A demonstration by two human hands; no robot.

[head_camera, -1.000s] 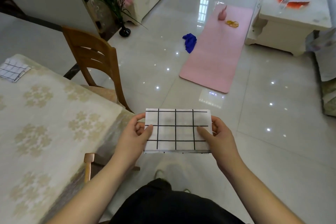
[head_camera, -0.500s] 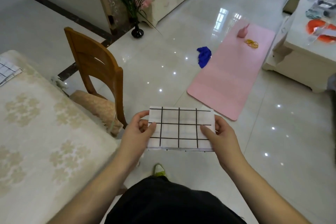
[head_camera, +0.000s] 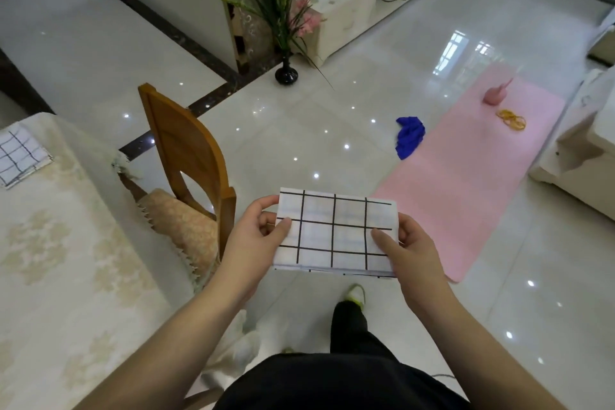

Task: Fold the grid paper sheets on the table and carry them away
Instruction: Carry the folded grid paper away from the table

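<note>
A folded white sheet of grid paper (head_camera: 336, 231) with black lines is held flat in front of me, over the floor. My left hand (head_camera: 253, 240) pinches its left edge, thumb on top. My right hand (head_camera: 411, 251) pinches its right edge the same way. A second folded grid paper (head_camera: 20, 155) lies on the table (head_camera: 60, 260) at the far left, away from both hands.
A wooden chair (head_camera: 186, 156) with a patterned cushion stands beside the table. Ahead on the glossy tile floor lie a blue cloth (head_camera: 409, 136) and a pink mat (head_camera: 472, 163). A black vase with plants (head_camera: 286, 73) stands further back, a white low table (head_camera: 585, 156) at right.
The view has swung and moved forward past the table's corner; the chair and table slid left and nearer. Both hands keep the same hold on the folded paper.
</note>
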